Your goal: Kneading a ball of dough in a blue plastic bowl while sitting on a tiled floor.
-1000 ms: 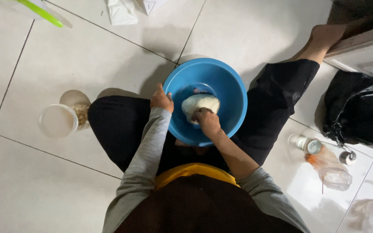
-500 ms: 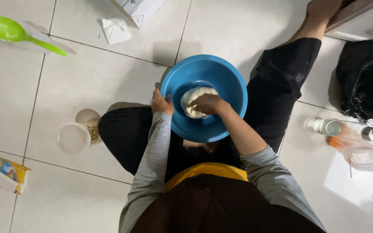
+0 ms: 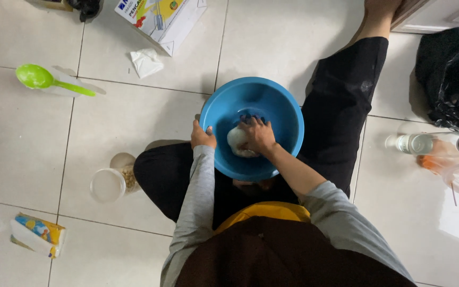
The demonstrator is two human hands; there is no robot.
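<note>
While the left hand [image 3: 202, 136] grips the blue bowl [image 3: 272, 101] rim, the right hand [image 3: 258, 135] presses closed over pale dough [image 3: 236, 142], its shape mostly hidden

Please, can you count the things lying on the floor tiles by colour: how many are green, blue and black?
Green: 1, the spoon
Blue: 1, the bowl, with left hand on its rim and right hand on the dough
Black: 1, the plastic bag
Total: 3
</note>
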